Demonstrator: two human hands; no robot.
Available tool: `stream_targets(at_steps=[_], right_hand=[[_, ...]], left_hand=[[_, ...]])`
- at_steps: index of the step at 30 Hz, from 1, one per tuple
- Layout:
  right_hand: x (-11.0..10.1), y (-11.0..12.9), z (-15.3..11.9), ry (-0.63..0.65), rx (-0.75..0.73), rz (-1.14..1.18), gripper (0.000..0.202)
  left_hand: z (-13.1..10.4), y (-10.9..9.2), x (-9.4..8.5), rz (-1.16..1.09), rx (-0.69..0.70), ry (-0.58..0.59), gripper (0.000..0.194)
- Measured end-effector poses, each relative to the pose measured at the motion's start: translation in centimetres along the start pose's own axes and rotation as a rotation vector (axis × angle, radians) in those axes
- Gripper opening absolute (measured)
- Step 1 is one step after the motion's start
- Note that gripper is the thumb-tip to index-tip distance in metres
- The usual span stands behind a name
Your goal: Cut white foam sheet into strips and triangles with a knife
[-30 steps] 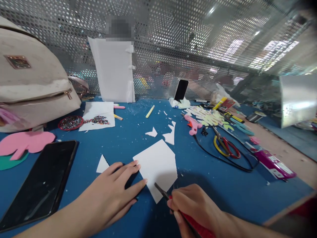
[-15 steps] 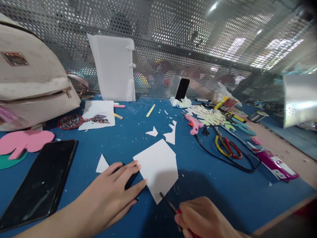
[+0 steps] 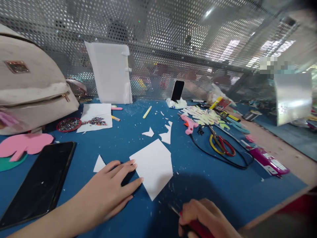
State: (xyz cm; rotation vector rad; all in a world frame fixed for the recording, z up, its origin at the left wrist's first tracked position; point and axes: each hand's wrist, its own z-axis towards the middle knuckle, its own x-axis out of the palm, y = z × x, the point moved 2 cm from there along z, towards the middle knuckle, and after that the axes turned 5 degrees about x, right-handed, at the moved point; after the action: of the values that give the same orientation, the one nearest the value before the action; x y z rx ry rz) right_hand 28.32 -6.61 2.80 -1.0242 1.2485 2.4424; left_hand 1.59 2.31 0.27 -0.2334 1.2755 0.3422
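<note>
A white card (image 3: 153, 168) with several cut sides lies flat on the blue table (image 3: 119, 178). My left hand (image 3: 112, 186) rests flat at the card's left edge, fingers stretched out and fingertips touching it. Lower right, clear of the card, my right hand (image 3: 200, 216) is closed around a red-handled tool with a thin metal blade (image 3: 175, 209); its handle is mostly hidden, so I cannot tell its exact kind. A triangular white offcut (image 3: 99, 164) sits beside my left hand. Two more jagged offcuts, a small one (image 3: 148, 132) and a longer one (image 3: 167, 134), lie beyond the card.
At left are a large black phone (image 3: 37, 181), pink cutouts (image 3: 27, 143) and a cream backpack (image 3: 37, 89). Right of the card lie a pink glue gun (image 3: 189, 124), pliers (image 3: 221, 143), a cable and a purple packet (image 3: 268, 161). A small phone (image 3: 177, 91) stands at the back.
The tool in my right hand has moved off the card's lower corner and down to the right. My left hand stays at the card's edge. The whole view has shifted slightly.
</note>
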Motion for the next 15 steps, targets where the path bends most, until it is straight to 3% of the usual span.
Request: stream_targets(at_steps=[2,5,8,10,12,15], right_hand=[[-1.4,0.1,0.5,-0.052,0.027,0.047,0.015],[-3.4,-0.6,1.2,-0.034,0.063,-0.019,0.015],[-4.3,-2.5,1.9,0.053,0.01,-0.177,0.021],[-4.3,-4.0,2.7,0.135,-0.023,-0.276,0.036],[-3.8,-5.3,3.6,0.263,-0.022,-0.33,0.053],[-3.1,-6.6,5.1,0.388,0.012,-0.338,0.06]], left_hand=[[0.1,-0.1,-0.3,-0.046,-0.012,0.026,0.035],[0.4,0.1,-0.5,-0.199,-0.107,0.054,0.039],[1.1,0.7,-0.2,-0.325,-0.267,-0.007,0.05],[1.6,1.2,0.3,-0.366,-0.335,-0.036,0.061],[2.2,1.6,0.8,-0.384,-0.352,-0.038,0.075],[2.8,1.9,1.3,-0.389,-0.348,-0.045,0.094]])
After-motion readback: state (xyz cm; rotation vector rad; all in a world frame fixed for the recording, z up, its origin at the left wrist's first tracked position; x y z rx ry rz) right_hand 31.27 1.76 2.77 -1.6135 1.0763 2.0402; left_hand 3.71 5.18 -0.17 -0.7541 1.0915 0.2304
